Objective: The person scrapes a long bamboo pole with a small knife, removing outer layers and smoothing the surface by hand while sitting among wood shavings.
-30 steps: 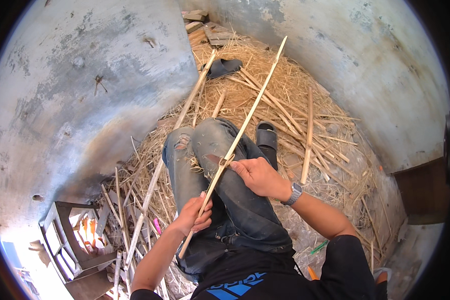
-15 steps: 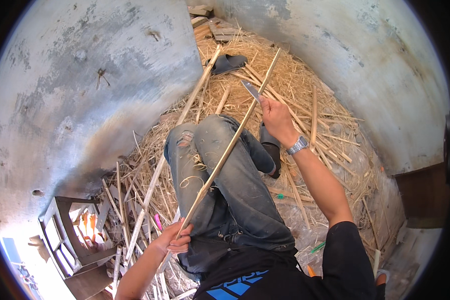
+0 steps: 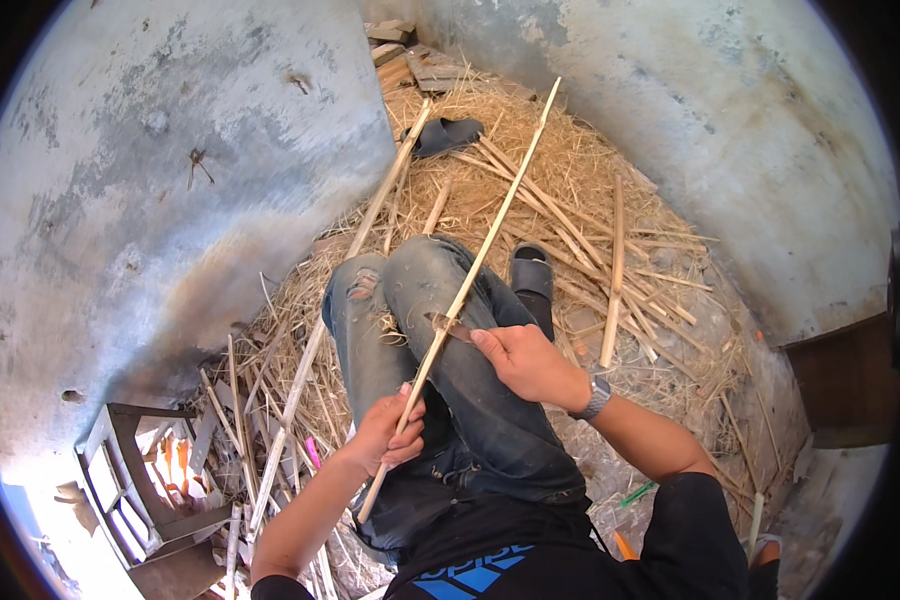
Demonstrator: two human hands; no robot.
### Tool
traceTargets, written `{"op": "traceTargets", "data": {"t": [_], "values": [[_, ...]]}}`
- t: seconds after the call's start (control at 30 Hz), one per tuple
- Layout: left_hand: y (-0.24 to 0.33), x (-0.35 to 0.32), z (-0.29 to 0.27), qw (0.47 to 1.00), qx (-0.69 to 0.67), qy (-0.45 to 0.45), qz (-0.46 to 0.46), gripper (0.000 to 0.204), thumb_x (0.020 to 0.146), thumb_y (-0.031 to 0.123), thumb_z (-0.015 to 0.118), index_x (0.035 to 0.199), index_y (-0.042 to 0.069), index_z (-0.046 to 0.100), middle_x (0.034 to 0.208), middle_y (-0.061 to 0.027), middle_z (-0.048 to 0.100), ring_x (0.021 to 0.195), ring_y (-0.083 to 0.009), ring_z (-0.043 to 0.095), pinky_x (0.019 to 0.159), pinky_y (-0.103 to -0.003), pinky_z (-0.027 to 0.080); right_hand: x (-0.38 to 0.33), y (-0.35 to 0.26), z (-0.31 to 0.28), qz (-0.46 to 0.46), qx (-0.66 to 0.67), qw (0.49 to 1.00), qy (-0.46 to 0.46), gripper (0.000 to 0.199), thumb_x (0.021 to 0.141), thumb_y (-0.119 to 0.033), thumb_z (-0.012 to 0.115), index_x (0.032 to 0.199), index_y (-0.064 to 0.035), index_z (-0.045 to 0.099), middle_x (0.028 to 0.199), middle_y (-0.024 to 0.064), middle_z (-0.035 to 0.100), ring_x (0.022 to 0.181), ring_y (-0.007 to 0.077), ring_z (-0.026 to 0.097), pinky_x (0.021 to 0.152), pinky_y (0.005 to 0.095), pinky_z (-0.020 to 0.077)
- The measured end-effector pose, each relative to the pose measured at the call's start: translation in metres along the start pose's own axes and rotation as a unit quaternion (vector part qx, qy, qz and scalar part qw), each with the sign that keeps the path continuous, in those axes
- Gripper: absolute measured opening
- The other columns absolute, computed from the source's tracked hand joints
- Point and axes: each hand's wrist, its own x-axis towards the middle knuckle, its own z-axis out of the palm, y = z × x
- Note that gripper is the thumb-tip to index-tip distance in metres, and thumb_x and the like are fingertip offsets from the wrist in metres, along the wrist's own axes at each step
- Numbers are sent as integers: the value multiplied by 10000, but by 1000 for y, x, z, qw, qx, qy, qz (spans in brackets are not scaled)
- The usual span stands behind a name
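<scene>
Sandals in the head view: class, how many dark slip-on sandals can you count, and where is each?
2. One sandal is worn on the foot beside the jeans-clad legs, amid the straw. The other sandal lies loose farther off on the straw, near the wall. More could be buried under straw.

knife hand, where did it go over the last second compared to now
The right hand with the knife ran up along the long stick away from the body, then came back down to the lap, blade on the stick again. The left hand slid lower along the stick, then returned near its first spot. It keeps its grip; the stick stays slanted over the jeans, the straw unchanged.
</scene>
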Motion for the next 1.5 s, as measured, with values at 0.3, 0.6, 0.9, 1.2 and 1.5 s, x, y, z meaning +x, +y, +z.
{"op": "traceTargets", "data": {"t": [0.3,0.6,0.9,1.2,1.5], "values": [[-5,-4,7,965,221,117,84,514,1138,511,337,915,76,494,509,10,398,379,-87,368,367,-250,310,15,8,-32,162,468,861,-118,439,1051,-399,640,783,-52,628,601,-70,484,574,18,406,508,237,300],[-4,0,14,917,339,176,117,502,1131,501,382,950,65,551,537,3,457,401,-80,424,393,-244,337,39,-31,-16,-5,103,994,32,280,959,-267,740,913,9,754,642,72,646,577,149,549,573,342,443],[6,7,14,941,288,150,96,482,1110,496,472,905,70,563,537,8,459,401,-73,416,384,-236,318,11,-29,3,-168,0,982,84,134,856,-116,699,817,-19,614,640,219,586,617,424,640,547,477,479],[-5,21,20,958,248,121,77,479,1111,478,487,872,65,537,528,14,459,392,-70,393,373,-253,296,-53,-49,14,-207,-16,978,2,65,832,-40,683,845,-103,676,683,121,671,574,327,672,518,417,529],[9,-7,2,918,326,191,121,446,1110,442,510,843,86,552,538,35,463,414,-68,425,398,-253,322,-32,-65,-14,12,137,982,127,220,885,-170,828,989,-20,706,726,53,665,676,80,597,624,288,500]]}}
